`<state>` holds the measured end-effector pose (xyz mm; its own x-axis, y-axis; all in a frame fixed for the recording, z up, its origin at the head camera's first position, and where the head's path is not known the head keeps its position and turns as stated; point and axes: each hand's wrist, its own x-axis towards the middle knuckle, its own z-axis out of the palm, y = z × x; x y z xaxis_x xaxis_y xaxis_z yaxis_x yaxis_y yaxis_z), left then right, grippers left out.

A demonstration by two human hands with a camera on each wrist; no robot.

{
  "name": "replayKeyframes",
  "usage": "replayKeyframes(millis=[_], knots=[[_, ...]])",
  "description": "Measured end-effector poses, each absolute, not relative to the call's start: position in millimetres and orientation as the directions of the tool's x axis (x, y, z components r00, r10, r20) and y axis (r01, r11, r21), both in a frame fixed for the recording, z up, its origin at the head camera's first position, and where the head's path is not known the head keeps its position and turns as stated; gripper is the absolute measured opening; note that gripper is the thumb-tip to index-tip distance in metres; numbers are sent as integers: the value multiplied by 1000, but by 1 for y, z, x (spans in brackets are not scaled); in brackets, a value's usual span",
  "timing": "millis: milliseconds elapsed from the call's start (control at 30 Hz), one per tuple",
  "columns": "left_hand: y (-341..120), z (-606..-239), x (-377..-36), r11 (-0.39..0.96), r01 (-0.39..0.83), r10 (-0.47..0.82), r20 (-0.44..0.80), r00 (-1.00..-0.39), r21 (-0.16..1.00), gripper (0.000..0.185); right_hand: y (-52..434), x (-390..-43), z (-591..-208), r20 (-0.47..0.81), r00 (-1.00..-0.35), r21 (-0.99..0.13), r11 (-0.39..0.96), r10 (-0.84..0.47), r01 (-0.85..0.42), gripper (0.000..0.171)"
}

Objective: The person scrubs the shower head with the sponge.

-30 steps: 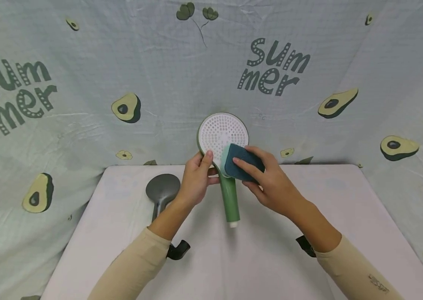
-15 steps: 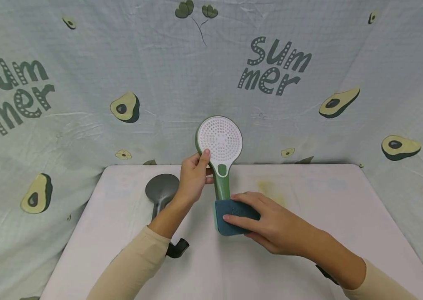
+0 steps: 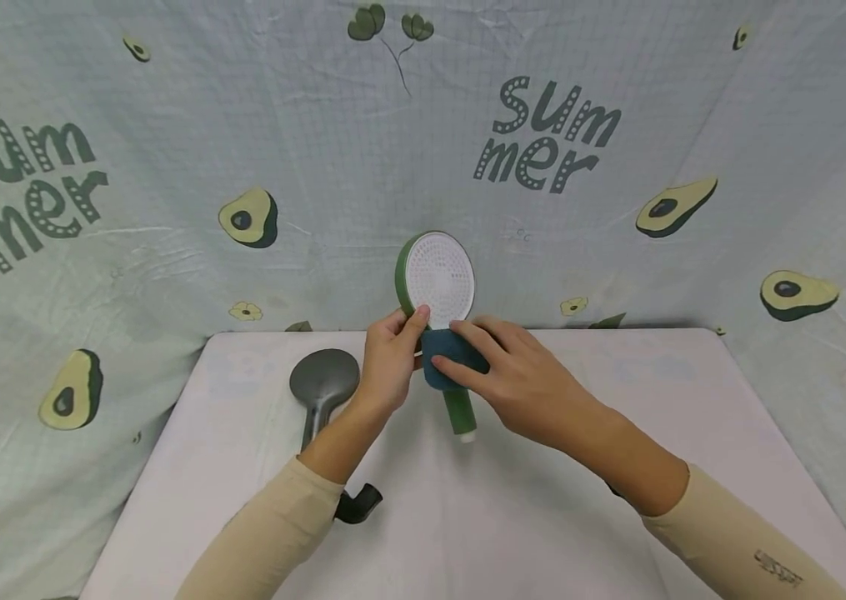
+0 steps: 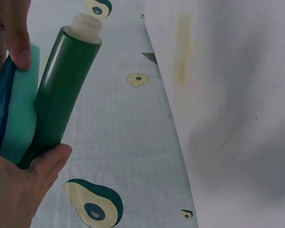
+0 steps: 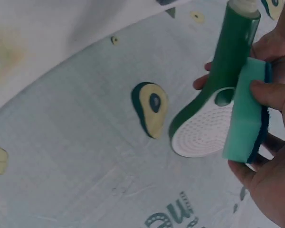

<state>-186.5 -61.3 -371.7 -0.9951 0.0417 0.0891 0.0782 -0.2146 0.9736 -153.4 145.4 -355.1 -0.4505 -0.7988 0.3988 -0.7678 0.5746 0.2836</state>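
Note:
A green shower head [image 3: 441, 279] with a white, dotted spray face is held up over the table's far part, its handle slanting down. My left hand [image 3: 388, 358] grips it near the neck, thumb at the lower edge of the face. With my right hand [image 3: 523, 375] I hold a sponge [image 3: 453, 358], dark blue on one side and light teal on the other, against the upper handle. In the right wrist view the teal side of the sponge [image 5: 247, 111] faces the shower head [image 5: 204, 128]. The handle's white threaded end [image 4: 85, 26] shows in the left wrist view.
A grey shower head [image 3: 324, 383] lies on the pale table [image 3: 528, 533], partly under my left forearm. A black curved piece [image 3: 357, 504] sticks out beside that sleeve. Another dark thing is mostly hidden under my right forearm. A printed cloth [image 3: 362, 167] hangs behind the table.
The sponge went from the spray face's lower edge down to the handle's end, then back up to the upper handle. The shower head has turned a little; my left hand keeps its grip.

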Motion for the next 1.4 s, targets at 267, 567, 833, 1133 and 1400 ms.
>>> replayKeyframes(millis=[267, 567, 833, 1133, 1400], knots=[[-66, -374, -187, -137, 131, 14, 134, -991, 982, 32, 132, -135, -359, 275, -399, 422, 483, -874, -767, 57], [-71, -376, -189, -52, 217, -35, 216, -976, 975, 35, 136, -113, -367, 210, -357, 412, 414, -910, -812, 54], [-67, -376, -185, -86, 222, -32, 220, -975, 971, 31, 139, -135, -356, 331, -444, 414, 551, -833, -725, 68], [-66, -377, -184, -49, 254, -77, 250, -965, 966, 33, 131, -136, -357, 363, -430, 425, 558, -827, -713, 66], [-74, -381, -186, -109, 268, -61, 263, -963, 957, 33, 139, -112, -370, 291, -361, 329, 447, -886, -832, 60]])
